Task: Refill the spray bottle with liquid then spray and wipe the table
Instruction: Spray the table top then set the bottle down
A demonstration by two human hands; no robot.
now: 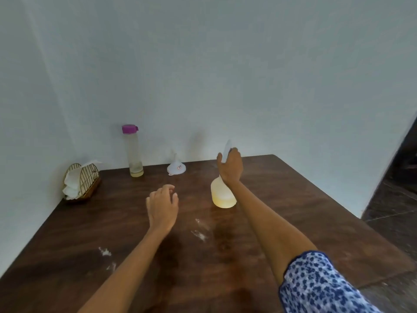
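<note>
Here the spray bottle [222,195], a pale translucent flask with yellowish liquid in its wide base, stands on the dark wooden table [293,199] a little to the 1 o'clock side of the table's middle. The right hand [230,169] is above it, fingers curled round the white spray head at the neck, so that most of the top is covered and only a blurred white tip sticks up past the knuckles toward 12 o'clock; whether the head is screwed on or loose cannot be told. The right arm runs down toward 5 o'clock into a blue-and-white patterned sleeve [316,285]. At about 9 o'clock from the bottle, well apart from it, the left hand [163,204] hovers over the tabletop with fingers loosely bent and holding nothing. Toward 11 o'clock from the bottle, near the wall, a small white funnel [176,168] sits mouth down with its spout pointing up. Further along at 10 o'clock stands a tall clear bottle [135,152] with a purple cap, upright, with only a shallow layer of yellowish liquid at its bottom. At the far 9 o'clock corner a gold wire holder [84,179] carries white napkins. White smears [199,231] mark the wood at 6 and 7 o'clock.
</note>
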